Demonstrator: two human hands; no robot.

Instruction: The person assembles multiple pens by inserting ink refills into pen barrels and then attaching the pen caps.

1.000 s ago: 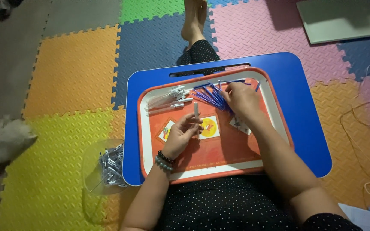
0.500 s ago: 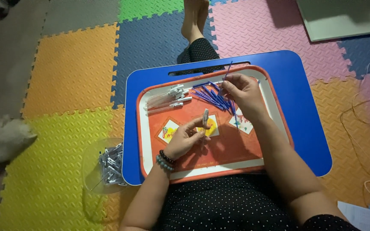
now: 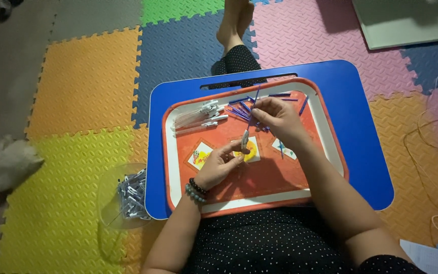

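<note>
While the left hand point(image 3: 218, 163) pinches a clear pen barrel point(image 3: 245, 140) upright over the orange tray point(image 3: 259, 200), the right hand's point(image 3: 276, 117) fingers clamp a blue refill point(image 3: 254, 103) just above it.

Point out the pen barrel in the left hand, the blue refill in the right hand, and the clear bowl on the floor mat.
pen barrel point(image 3: 245, 139), head view, mid-length of the clear tube.
blue refill point(image 3: 254, 104), head view, upper part of the thin rod.
clear bowl point(image 3: 108, 193), head view, left rim.
</note>
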